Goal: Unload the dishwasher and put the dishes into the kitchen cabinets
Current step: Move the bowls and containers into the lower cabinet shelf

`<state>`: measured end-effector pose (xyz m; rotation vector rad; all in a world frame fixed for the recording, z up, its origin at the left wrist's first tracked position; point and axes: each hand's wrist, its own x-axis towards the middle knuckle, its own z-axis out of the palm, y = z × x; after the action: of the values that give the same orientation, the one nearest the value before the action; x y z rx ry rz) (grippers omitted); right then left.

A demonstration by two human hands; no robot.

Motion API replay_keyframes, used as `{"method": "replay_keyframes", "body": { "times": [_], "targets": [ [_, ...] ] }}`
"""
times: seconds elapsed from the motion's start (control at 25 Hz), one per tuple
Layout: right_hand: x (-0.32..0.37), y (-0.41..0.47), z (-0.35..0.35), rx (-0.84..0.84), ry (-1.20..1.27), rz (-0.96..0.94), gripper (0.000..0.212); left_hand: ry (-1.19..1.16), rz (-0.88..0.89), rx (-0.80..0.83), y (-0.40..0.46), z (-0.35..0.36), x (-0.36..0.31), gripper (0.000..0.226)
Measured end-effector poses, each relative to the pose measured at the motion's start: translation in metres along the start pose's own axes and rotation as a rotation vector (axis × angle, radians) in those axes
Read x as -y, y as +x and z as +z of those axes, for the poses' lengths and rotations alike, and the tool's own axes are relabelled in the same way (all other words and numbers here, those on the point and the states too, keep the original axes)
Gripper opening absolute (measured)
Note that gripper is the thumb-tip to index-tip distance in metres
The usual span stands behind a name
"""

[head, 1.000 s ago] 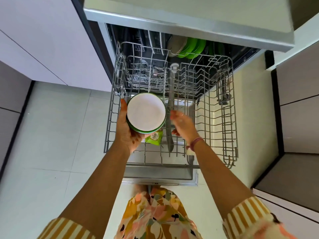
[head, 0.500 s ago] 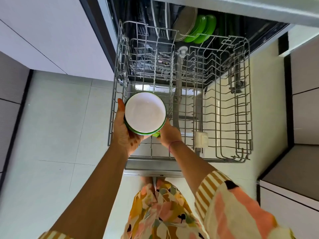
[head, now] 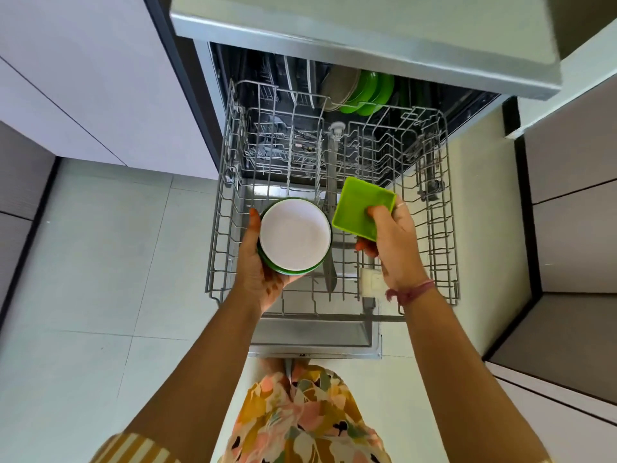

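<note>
The left hand [head: 258,262] cups a round bowl [head: 295,234], white inside with a green outside, fingers wrapped under it and the thumb up along its left rim. The right hand [head: 392,243] pinches a square green container [head: 359,207], thumb pressed on its face and fingers curled behind its right edge; it tilts with one corner pointing to the upper part of the frame. Bowl and container sit just beside each other at the frame's centre, both held above the pulled-out wire rack [head: 444,235] of the dishwasher [head: 350,31]. A pink band circles the right wrist.

Under the hands the rack's wires look mostly bare, with a grey spray arm [head: 330,182] running down its middle. Deeper in, at the top centre of the frame, green plates [head: 374,93] stand on edge next to a grey plate [head: 340,85]. Pale floor tiles [head: 100,262] fill the left side, white cabinet fronts [head: 83,61] the upper left, grey cabinets [head: 574,228] the right. A floral garment [head: 300,412] shows at the bottom centre
</note>
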<state>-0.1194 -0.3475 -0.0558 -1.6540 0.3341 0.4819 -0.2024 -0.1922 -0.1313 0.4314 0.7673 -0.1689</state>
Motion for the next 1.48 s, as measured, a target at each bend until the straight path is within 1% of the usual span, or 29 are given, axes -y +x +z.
{"method": "replay_keyframes", "body": {
  "times": [0.08,0.16,0.24,0.32,0.44,0.48,0.52,0.56,0.6,0.64,0.68,0.72,0.76,0.8,0.84,0.88,0.92,0.96,1.04,1.12,1.24,1.32,1.4,1.48],
  "targets": [
    [0.009,-0.004,0.007,0.077,-0.126,-0.079,0.018,0.013,-0.005,0.021,0.003,0.004,0.003,0.066],
    [0.003,-0.006,0.016,0.112,-0.34,-0.198,0.018,0.01,-0.023,0.066,0.003,0.008,0.008,0.065],
    [-0.008,-0.009,0.022,0.069,-0.625,-0.355,0.018,0.023,-0.032,0.091,0.003,0.012,0.013,0.062],
    [-0.019,-0.012,0.022,0.011,-0.838,-0.419,0.03,0.037,-0.061,0.093,0.003,0.015,0.019,0.059],
    [-0.026,-0.015,0.013,-0.006,-0.999,-0.468,0.045,0.066,-0.088,0.08,0.005,0.017,0.025,0.055],
    [-0.028,-0.014,0.007,0.003,-1.001,-0.466,0.048,0.07,-0.094,0.081,0.005,0.018,0.028,0.055],
    [-0.028,-0.011,-0.001,0.018,-0.929,-0.438,0.051,0.067,-0.098,0.086,0.007,0.018,0.03,0.055],
    [-0.029,-0.006,-0.011,0.021,-0.774,-0.388,0.051,0.057,-0.1,0.097,0.008,0.018,0.032,0.056],
    [-0.03,0.0,-0.024,-0.01,-0.571,-0.318,0.048,0.043,-0.101,0.109,0.009,0.017,0.033,0.058],
    [-0.038,0.01,-0.039,-0.075,-0.414,-0.239,0.041,0.033,-0.104,0.12,0.011,0.015,0.034,0.059],
    [-0.051,0.021,-0.056,-0.14,-0.373,-0.164,0.034,0.026,-0.11,0.127,0.013,0.014,0.035,0.061],
    [-0.067,0.032,-0.072,-0.166,-0.473,-0.092,0.03,0.018,-0.114,0.131,0.014,0.012,0.035,0.062],
    [-0.088,0.043,-0.086,-0.125,-0.68,-0.021,0.032,0.012,-0.118,0.133,0.016,0.011,0.036,0.063],
    [-0.111,0.052,-0.096,-0.019,-0.912,0.048,0.042,0.012,-0.117,0.13,0.017,0.01,0.037,0.062],
    [-0.132,0.058,-0.101,0.099,-1.08,0.103,0.056,0.012,-0.115,0.128,0.019,0.008,0.038,0.06],
    [-0.152,0.063,-0.101,0.199,-1.185,0.143,0.07,0.01,-0.115,0.128,0.02,0.005,0.039,0.059],
    [-0.169,0.066,-0.099,0.267,-1.24,0.16,0.08,0.009,-0.119,0.126,0.021,0.002,0.041,0.059],
    [-0.182,0.069,-0.095,0.301,-1.273,0.15,0.085,0.01,-0.121,0.123,0.023,-0.002,0.043,0.06],
    [-0.199,0.072,-0.089,0.289,-1.329,0.121,0.087,0.019,-0.132,0.113,0.025,-0.009,0.046,0.063],
    [-0.203,0.075,-0.087,0.234,-1.381,0.066,0.081,0.024,-0.136,0.113,0.025,-0.014,0.05,0.064],
    [-0.193,0.073,-0.091,0.213,-1.357,0.022,0.078,0.023,-0.131,0.122,0.022,-0.018,0.053,0.062],
    [-0.177,0.065,-0.095,0.133,-1.233,0.008,0.079,0.015,-0.121,0.126,0.016,-0.017,0.052,0.058],
    [-0.148,0.05,-0.097,0.006,-0.988,-0.008,0.079,0.0,-0.121,0.134,0.01,-0.013,0.052,0.058],
    [-0.11,0.029,-0.091,-0.06,-0.661,-0.097,0.077,0.01,-0.117,0.14,0.003,-0.008,0.05,0.063]
  ]
}}
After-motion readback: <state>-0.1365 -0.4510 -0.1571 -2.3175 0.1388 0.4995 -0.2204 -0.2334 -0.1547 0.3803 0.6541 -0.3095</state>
